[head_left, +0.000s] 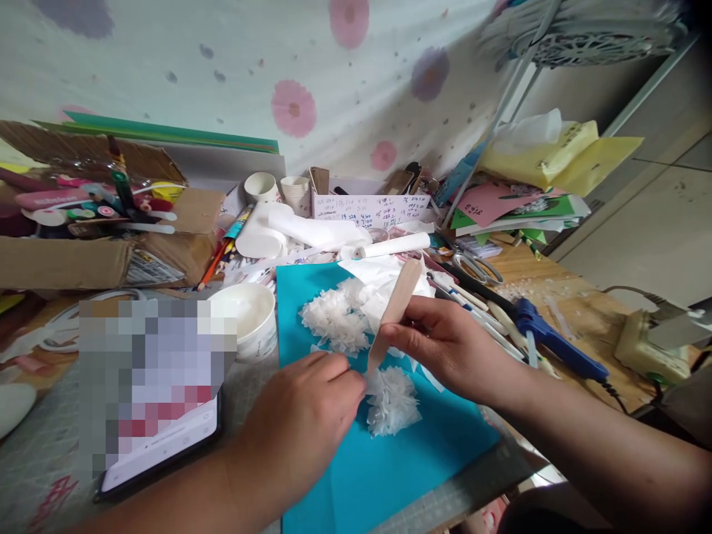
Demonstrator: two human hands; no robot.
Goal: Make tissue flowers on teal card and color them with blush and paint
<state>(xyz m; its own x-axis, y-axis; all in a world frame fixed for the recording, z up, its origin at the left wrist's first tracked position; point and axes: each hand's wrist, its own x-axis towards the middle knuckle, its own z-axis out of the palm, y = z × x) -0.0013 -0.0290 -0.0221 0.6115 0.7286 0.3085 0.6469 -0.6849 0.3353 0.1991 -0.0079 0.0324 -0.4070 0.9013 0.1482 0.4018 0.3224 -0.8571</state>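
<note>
Between the thumb and fingers of my right hand (439, 341) is a flat wooden craft stick (401, 300), held slanting, its lower end pointing down. My left hand (317, 408) is closed in a pinch at that lower end; whatever its fingertips hold is hidden. Just right of those fingertips, a ruffled clump of white tissue paper (394, 404) lies on a blue sheet (383, 482). Farther back on the sheet is a larger ruffled cluster (337, 315), with loose white paper (367, 276) behind it.
A phone (167, 445) and a paper cup (245, 319) stand left. Behind are a cardboard box (67, 259) of art supplies and white paper rolls (394, 245). Right lie a blue glue gun (559, 345), scissors (478, 267) and a power strip (639, 345).
</note>
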